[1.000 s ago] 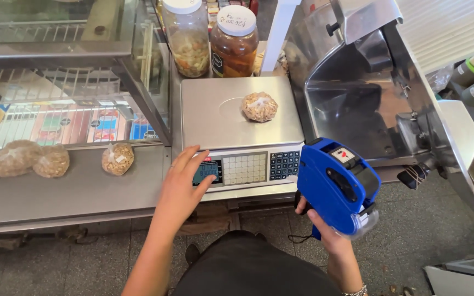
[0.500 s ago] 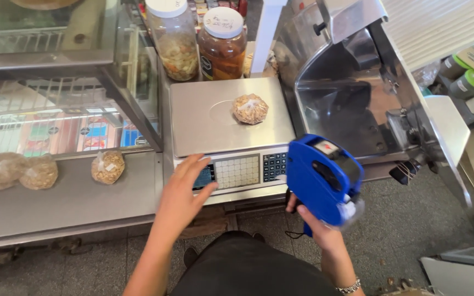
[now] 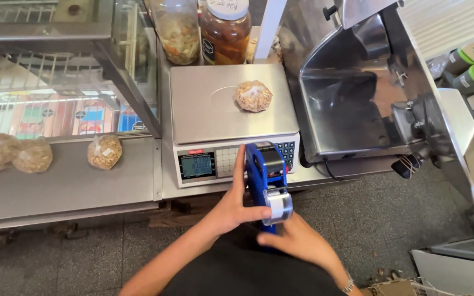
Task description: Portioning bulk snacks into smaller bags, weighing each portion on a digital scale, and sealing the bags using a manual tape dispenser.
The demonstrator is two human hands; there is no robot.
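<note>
Blue label gun (image 3: 267,178) (upright) in both hands, before scale (image 3: 231,118).

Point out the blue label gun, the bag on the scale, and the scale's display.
blue label gun (image 3: 263,170): head view, on its blue body.
bag on the scale (image 3: 253,96): head view, middle of the bag.
scale's display (image 3: 196,165): head view, centre of the screen.

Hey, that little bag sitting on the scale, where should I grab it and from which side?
Probably from straight above, fingers closing around the sides of the small bag. It lies low and rounded on the flat scale platter, with open space overhead. Jars stand close behind it, so coming over the front edge looks easiest.
</note>
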